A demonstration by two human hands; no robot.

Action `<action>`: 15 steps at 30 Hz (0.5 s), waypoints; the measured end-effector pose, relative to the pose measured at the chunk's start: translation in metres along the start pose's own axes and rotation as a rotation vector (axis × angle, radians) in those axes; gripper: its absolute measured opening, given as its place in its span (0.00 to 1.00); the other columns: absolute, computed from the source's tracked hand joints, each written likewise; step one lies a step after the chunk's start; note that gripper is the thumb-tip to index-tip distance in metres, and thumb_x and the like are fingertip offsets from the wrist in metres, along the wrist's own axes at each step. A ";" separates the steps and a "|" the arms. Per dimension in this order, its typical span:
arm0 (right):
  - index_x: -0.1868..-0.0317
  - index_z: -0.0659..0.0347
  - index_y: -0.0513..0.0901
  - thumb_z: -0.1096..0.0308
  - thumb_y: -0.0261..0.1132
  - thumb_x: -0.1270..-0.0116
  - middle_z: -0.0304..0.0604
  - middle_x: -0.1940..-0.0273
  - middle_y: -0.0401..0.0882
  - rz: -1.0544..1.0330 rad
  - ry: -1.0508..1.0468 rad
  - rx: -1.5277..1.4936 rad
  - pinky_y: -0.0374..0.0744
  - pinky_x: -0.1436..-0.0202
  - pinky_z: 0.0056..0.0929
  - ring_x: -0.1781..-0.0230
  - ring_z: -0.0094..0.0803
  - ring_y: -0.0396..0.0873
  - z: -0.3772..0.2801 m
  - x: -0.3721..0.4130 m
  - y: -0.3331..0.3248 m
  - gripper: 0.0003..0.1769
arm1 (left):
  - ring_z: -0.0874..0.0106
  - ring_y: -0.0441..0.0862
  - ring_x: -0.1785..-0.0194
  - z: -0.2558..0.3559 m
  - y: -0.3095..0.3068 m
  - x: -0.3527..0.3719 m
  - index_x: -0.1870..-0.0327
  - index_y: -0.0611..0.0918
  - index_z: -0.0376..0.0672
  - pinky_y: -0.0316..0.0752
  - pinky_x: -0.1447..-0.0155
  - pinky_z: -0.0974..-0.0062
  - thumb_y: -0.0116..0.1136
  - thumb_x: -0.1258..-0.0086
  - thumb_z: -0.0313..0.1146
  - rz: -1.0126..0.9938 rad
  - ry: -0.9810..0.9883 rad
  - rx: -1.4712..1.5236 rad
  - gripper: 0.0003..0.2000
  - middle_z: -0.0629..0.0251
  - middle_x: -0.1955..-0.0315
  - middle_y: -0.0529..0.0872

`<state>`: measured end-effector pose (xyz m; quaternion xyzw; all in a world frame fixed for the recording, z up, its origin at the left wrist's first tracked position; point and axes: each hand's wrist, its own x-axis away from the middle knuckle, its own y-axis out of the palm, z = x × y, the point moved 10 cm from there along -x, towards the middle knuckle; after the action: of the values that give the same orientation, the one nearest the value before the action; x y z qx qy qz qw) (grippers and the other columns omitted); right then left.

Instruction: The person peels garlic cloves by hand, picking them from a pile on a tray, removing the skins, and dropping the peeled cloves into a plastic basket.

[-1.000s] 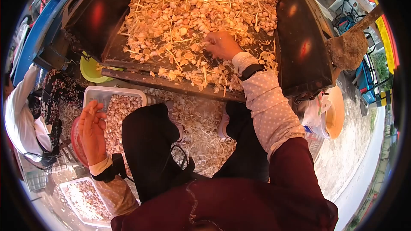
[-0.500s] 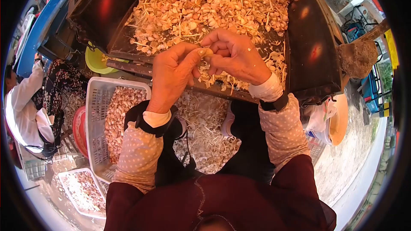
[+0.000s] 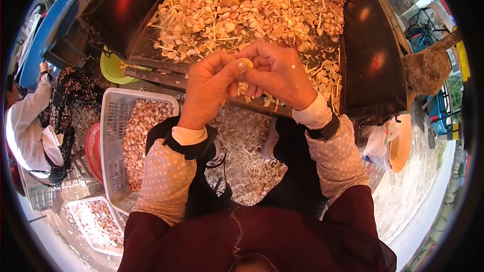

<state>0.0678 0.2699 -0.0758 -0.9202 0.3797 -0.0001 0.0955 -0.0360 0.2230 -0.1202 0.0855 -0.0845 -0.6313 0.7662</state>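
Both of my hands meet over the near edge of a dark tray [image 3: 146,40], pinching a pale garlic clove [image 3: 248,63] between them. My left hand [image 3: 209,83] closes thumb and forefinger on the clove from the left. From the other side my right hand [image 3: 277,73] holds it with bent fingers, which partly cover it. Bits of skin stick to the right hand. Beyond the hands lies a heap of garlic cloves [image 3: 252,7] mixed with dry skins and stalks.
A white plastic crate [image 3: 108,146] with garlic cloves stands at my left, near a lime-green bowl [image 3: 113,70] and a red basin [image 3: 94,151]. Skins litter the floor [image 3: 247,166] between my feet. Another person [image 3: 30,116] sits at far left. An orange basin [image 3: 401,146] is at right.
My hands have come closer together around the clove, and more of its pale surface shows at the fingertips. The left hand has shifted slightly right.
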 end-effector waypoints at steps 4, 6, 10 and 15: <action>0.49 0.68 0.77 0.73 0.65 0.32 0.39 0.74 0.82 -0.123 -0.036 -0.002 0.78 0.78 0.18 0.78 0.22 0.82 -0.006 0.002 0.011 0.13 | 0.87 0.69 0.83 -0.002 -0.001 0.001 0.67 0.82 0.39 0.57 0.82 0.88 0.62 0.28 0.35 -0.025 -0.032 0.095 0.09 0.73 0.80 0.80; 0.49 0.68 0.77 0.74 0.65 0.31 0.38 0.75 0.82 -0.143 -0.021 -0.043 0.78 0.78 0.18 0.79 0.23 0.82 -0.003 0.002 0.013 0.13 | 0.87 0.69 0.83 0.000 -0.002 0.000 0.66 0.82 0.39 0.58 0.82 0.88 0.62 0.28 0.35 0.003 0.011 0.109 0.09 0.73 0.80 0.80; 0.48 0.69 0.76 0.72 0.63 0.30 0.41 0.75 0.82 -0.144 0.031 -0.235 0.80 0.78 0.19 0.79 0.25 0.83 0.004 -0.001 0.015 0.13 | 0.87 0.69 0.82 0.001 -0.003 0.001 0.66 0.82 0.39 0.58 0.81 0.88 0.62 0.28 0.34 0.030 0.063 0.169 0.09 0.72 0.79 0.80; 0.48 0.71 0.76 0.70 0.59 0.29 0.45 0.73 0.82 -0.091 0.075 -0.549 0.81 0.80 0.22 0.79 0.28 0.83 0.018 -0.003 0.016 0.13 | 0.86 0.68 0.82 0.005 -0.005 0.004 0.63 0.82 0.37 0.59 0.79 0.88 0.58 0.26 0.32 0.056 0.090 0.325 0.08 0.70 0.76 0.80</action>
<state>0.0555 0.2641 -0.0965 -0.9271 0.3270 0.0645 -0.1714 -0.0414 0.2175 -0.1161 0.2342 -0.1536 -0.5833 0.7624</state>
